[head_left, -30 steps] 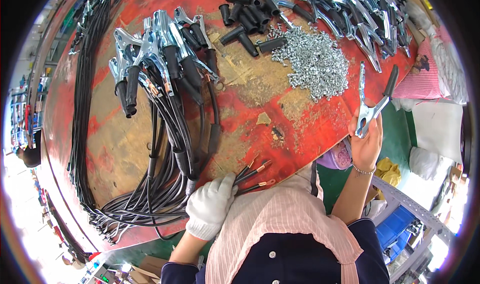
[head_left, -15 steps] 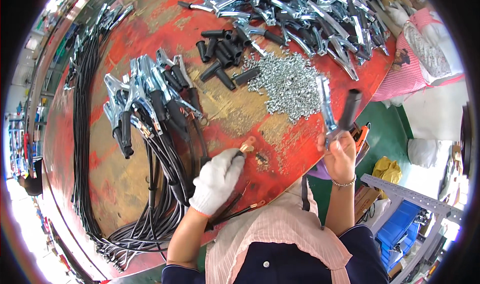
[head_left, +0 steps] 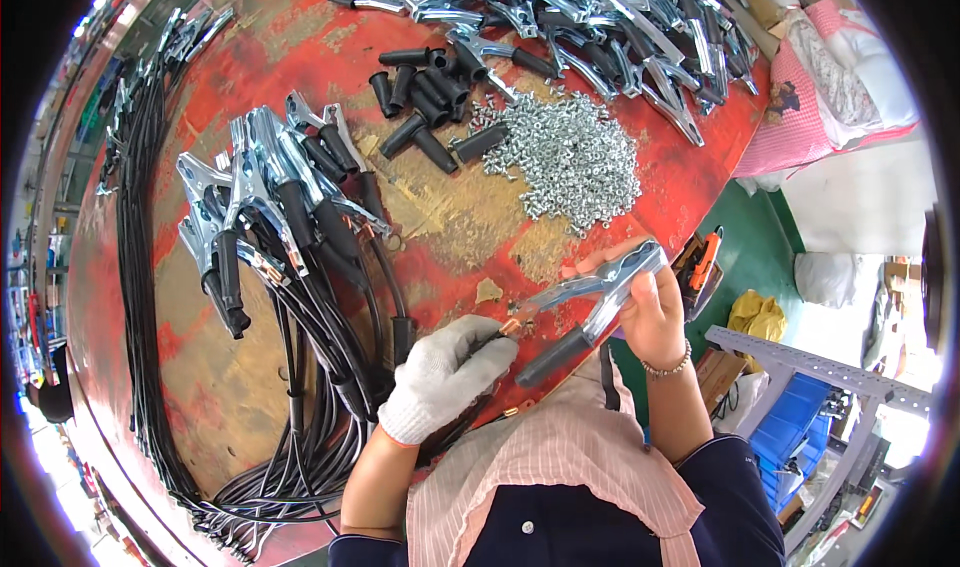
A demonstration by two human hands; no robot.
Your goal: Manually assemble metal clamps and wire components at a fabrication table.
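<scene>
Clamp (head_left: 606, 310) has turned leftward; its bare handle (head_left: 568, 290) now meets copper cable tip (head_left: 511, 327).

Silver clamp (head_left: 606, 312) with black grip (head_left: 555, 357), black cables (head_left: 325, 340), white glove (head_left: 435, 379), pink striped apron (head_left: 560, 439), tan-patched red tabletop (head_left: 445, 252)

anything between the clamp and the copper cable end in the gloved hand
Nothing visible: the clamp in the right hand has its unsleeved handle close beside the copper cable end in the gloved left hand; whether they touch is unclear.
</scene>
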